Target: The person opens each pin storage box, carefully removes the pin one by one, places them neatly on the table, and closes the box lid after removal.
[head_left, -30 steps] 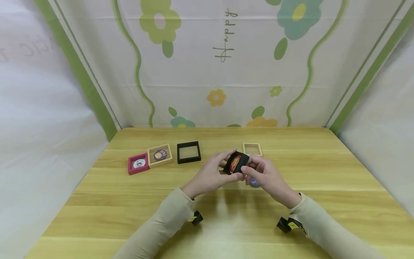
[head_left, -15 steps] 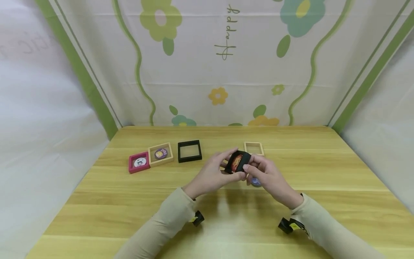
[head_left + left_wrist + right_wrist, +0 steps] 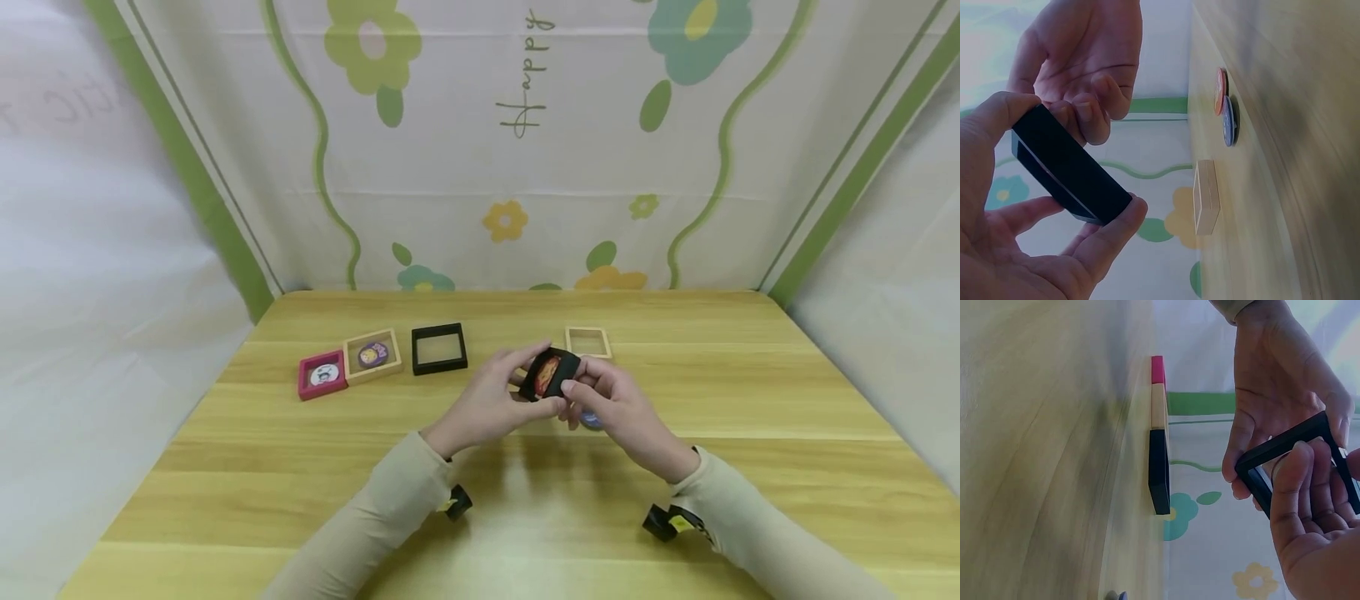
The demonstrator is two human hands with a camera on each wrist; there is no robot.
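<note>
My left hand (image 3: 487, 402) holds a small black display frame (image 3: 566, 372) by its edges, above the middle of the table. My right hand (image 3: 621, 407) pinches the frame's right side, thumb on the near face and curled fingers behind. A round red-and-orange badge (image 3: 546, 377) shows inside the tilted frame. In the right wrist view, the black frame (image 3: 1282, 445) lies between both hands' fingers. On the table under my right hand is a blue badge (image 3: 592, 418), partly hidden. The left wrist view shows a red badge (image 3: 1219, 90) touching a blue badge (image 3: 1229, 122).
At the left stand a pink frame (image 3: 303, 383) with a white badge and a light wooden frame (image 3: 396, 353) with a purple badge, side by side. A larger black frame (image 3: 439, 367) is close by. Behind my right hand lies a small light wooden frame (image 3: 588, 330).
</note>
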